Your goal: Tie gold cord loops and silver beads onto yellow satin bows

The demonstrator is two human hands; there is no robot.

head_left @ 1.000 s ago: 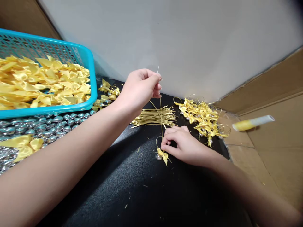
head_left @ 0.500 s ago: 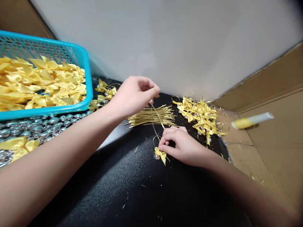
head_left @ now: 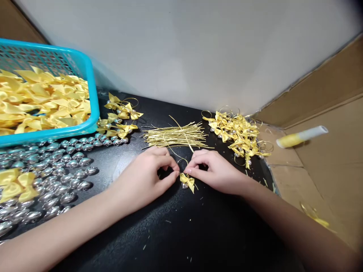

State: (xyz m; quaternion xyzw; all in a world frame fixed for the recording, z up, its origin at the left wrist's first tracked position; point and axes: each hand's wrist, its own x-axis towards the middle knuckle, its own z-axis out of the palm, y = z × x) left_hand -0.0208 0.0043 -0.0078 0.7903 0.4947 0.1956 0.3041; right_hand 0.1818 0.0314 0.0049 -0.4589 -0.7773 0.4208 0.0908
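Note:
A small yellow ribbon bow [head_left: 189, 180] with a silver bell [head_left: 184, 185] and a thin gold cord loop [head_left: 182, 160] lies on the black tabletop. My right hand [head_left: 214, 169] pinches the bow's cord at its top, fingers closed. From the left, my left hand [head_left: 151, 170] has thumb and forefinger pressed together beside the loop; whatever lies between those fingertips is too small to make out. Just beyond both hands lies a bundle of gold cords [head_left: 176, 136], with a loose strand trailing toward the fingers.
A turquoise basket [head_left: 95, 102] full of yellow bows stands at the left. Silver bells [head_left: 68, 177] spread below it, with a large bow [head_left: 18, 185] on them. Finished-looking bows [head_left: 238, 132] pile at the right, others [head_left: 120, 113] near the basket. A yellow-white tube [head_left: 302, 136] rests against cardboard.
My left hand has come down from high above the cords to the bow, and the cord it drew upward is now slack. My right hand stays at the bow. The view has shifted slightly.

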